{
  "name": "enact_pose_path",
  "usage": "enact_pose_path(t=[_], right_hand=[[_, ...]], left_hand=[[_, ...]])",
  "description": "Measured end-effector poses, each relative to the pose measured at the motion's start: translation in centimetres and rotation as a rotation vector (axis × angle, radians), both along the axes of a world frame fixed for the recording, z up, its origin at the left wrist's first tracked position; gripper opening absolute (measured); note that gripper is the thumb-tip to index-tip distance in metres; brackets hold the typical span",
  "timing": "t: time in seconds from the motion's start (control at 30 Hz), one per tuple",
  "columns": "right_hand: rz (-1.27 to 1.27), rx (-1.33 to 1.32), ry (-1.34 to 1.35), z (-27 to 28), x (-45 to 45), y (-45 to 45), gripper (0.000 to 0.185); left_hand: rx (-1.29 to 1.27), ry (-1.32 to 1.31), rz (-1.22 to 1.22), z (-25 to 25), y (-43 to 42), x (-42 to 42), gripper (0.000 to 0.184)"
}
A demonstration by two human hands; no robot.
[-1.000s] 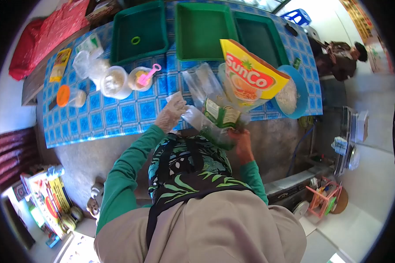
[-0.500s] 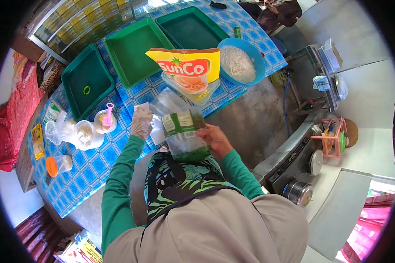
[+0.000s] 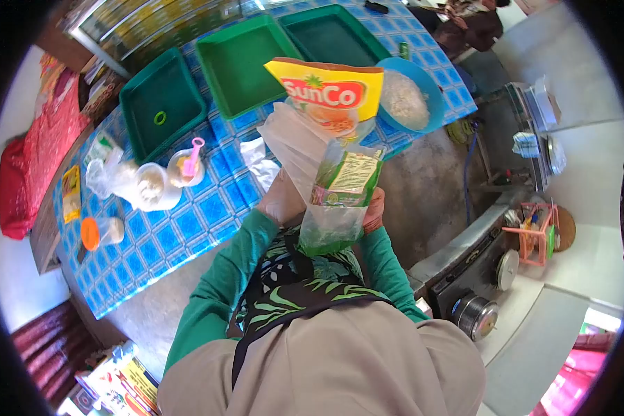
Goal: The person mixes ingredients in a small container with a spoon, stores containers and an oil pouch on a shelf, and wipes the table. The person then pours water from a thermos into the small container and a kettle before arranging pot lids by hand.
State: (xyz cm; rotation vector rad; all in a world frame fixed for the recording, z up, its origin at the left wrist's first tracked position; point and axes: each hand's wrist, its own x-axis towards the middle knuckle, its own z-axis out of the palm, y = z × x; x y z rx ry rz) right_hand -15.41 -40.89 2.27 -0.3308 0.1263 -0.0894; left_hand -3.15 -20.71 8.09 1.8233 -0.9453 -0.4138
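A clear plastic packet with green printed bands stands in front of my apron. My right hand is closed on its right edge, the fingers partly behind it. My left hand, in a thin see-through glove, is at the packet's left, against a milky plastic bag; its fingers are hidden behind the plastic. A crumpled white tissue lies on the table just beyond my left hand. Past the bags stands a yellow SunCo pouch.
The blue checked table holds green trays, a blue bowl of white flour-like powder, white tubs with a pink scoop, and an orange-lidded jar. A stove stands right. Another person is at upper right.
My left hand has come away from the white tissue and moved right to the plastic bags. The packet is higher and more upright. My right hand has moved lower along its edge.
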Motion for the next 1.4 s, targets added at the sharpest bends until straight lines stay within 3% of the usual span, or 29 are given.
enact_pose_path(t=[0.07,0.17,0.2,0.3,0.43,0.5,0.53,0.57,0.63,0.67,0.7,0.77,0.8,0.83,0.9,0.97,1.03,1.07,1.1,1.17,1.2,1.27,1.4], right_hand=[[-0.001,-0.089,-0.021,-0.5,1.3,0.6,0.038],[0.260,-0.423,0.357,-1.1,3.9,0.7,0.036],[0.291,-0.505,0.495,1.2,5.1,1.9,0.033],[0.253,-0.587,0.547,4.0,6.9,4.7,0.030],[0.290,-0.857,0.467,1.9,10.0,6.8,0.024],[0.265,-0.982,0.435,2.8,11.4,8.4,0.015],[0.288,-0.986,0.423,2.7,12.2,9.2,0.015],[0.257,-1.021,0.377,2.5,13.1,10.0,0.013],[0.241,-1.054,0.320,1.4,15.1,11.7,0.011],[0.204,-1.145,0.274,0.7,16.0,12.6,0.011],[0.162,-1.236,0.226,0.1,16.8,13.1,0.011],[0.275,-1.190,0.190,0.7,18.0,12.7,0.018],[0.431,-0.983,0.226,2.0,18.4,12.2,0.025],[0.577,-0.771,0.259,3.0,18.8,11.9,0.032],[0.538,-0.922,0.158,4.1,19.2,12.5,0.036],[0.438,-1.202,-0.044,4.6,19.4,12.9,0.042],[0.437,-1.236,0.073,3.8,20.7,12.3,0.038],[0.312,-1.107,0.109,3.3,21.0,12.0,0.035],[0.189,-0.976,0.144,3.3,21.3,11.7,0.031],[0.106,-0.911,0.152,4.4,21.1,11.7,0.022],[-0.006,-0.929,0.217,4.9,20.9,12.0,0.023],[-0.126,-0.843,0.204,4.4,20.2,12.6,0.027],[-0.149,-0.735,0.178,4.9,17.4,15.2,0.033]], left_hand=[[-0.441,0.581,0.073,-2.0,1.0,-1.0,0.069],[-0.648,0.442,0.251,0.6,2.2,-1.2,0.059],[-0.939,1.363,0.231,0.7,3.6,0.4,0.052],[-0.879,1.132,0.356,-0.1,4.9,0.7,0.050],[-0.826,1.140,0.520,0.6,6.6,1.3,0.041],[-0.511,0.921,0.526,-0.1,8.2,1.5,0.036],[-0.408,0.989,0.686,0.8,8.3,1.6,0.027],[-0.417,0.984,0.710,0.1,8.4,1.6,0.027],[-0.515,0.688,0.654,-1.5,8.4,2.0,0.038],[-0.318,0.429,0.720,-1.7,8.4,2.4,0.050],[-0.318,0.428,0.733,-2.3,7.9,3.0,0.050],[-0.435,0.218,0.928,-4.6,7.2,4.8,0.062],[-0.463,0.175,0.895,-5.6,7.5,5.8,0.076],[-0.468,0.172,0.899,-2.9,7.4,5.6,0.076],[-0.119,0.206,0.916,1.9,6.8,4.7,0.074],[-0.462,0.349,0.792,1.4,6.0,4.6,0.083],[-0.302,0.124,0.821,1.3,6.4,4.9,0.078],[-0.042,-0.391,1.007,0.1,6.6,5.4,0.084],[-0.048,-0.394,1.003,0.5,7.1,5.3,0.084],[-0.135,-0.533,1.244,2.4,7.8,3.9,0.054],[-0.140,-0.531,1.241,3.3,7.5,2.9,0.054],[-0.234,0.394,1.123,4.5,6.8,0.9,0.057],[-0.379,0.264,1.206,2.4,4.6,1.5,0.058]])
